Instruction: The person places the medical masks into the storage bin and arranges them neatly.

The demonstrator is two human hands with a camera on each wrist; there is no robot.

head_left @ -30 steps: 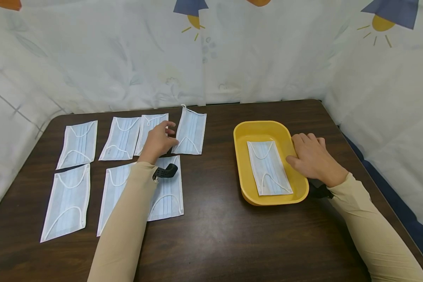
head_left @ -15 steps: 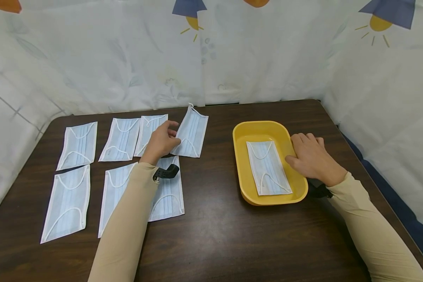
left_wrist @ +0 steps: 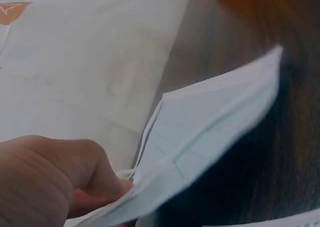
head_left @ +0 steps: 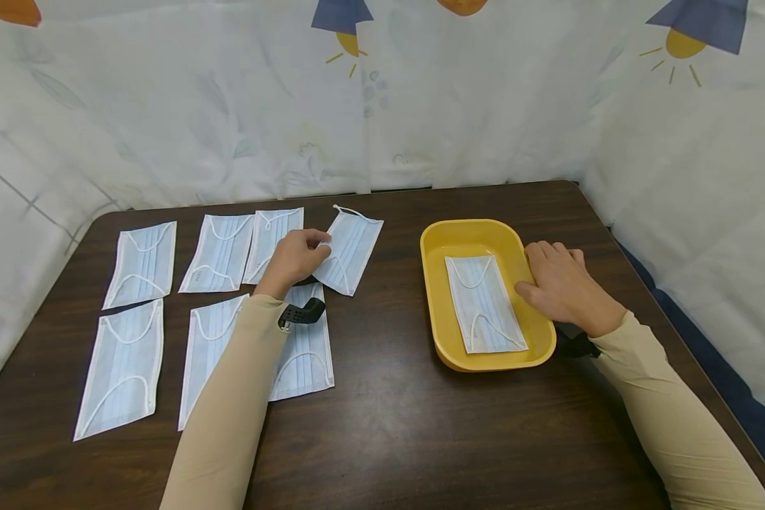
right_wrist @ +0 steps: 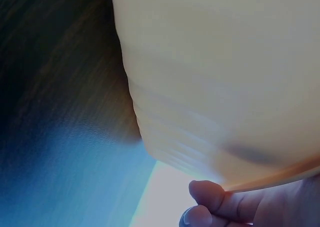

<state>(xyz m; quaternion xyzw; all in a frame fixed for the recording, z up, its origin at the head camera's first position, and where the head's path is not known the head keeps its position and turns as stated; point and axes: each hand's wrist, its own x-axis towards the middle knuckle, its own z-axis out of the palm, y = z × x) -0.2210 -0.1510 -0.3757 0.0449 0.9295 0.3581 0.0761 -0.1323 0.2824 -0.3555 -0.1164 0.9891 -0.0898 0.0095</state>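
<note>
My left hand (head_left: 293, 262) pinches the left edge of a pale blue face mask (head_left: 354, 248) with white ear loops. In the left wrist view that mask (left_wrist: 200, 132) tilts up off the table, its lower edge blurred. A yellow tray (head_left: 472, 239) stands on the right, with one face mask (head_left: 487, 304) lying flat inside. My right hand (head_left: 564, 287) grips the tray's right rim, thumb over the inner side. Fingers (right_wrist: 205, 194) show at the rim's outside in the right wrist view.
Several more face masks lie in two rows at the left, such as the back-left mask (head_left: 142, 258) and the front-left mask (head_left: 121, 361). My left forearm partly covers two front ones. A white curtain (head_left: 484, 106) hangs behind the dark wooden table (head_left: 382, 453).
The face mask in my left hand has lifted and turned clockwise, shifting slightly right and toward me. My right hand and the tray have stayed in place.
</note>
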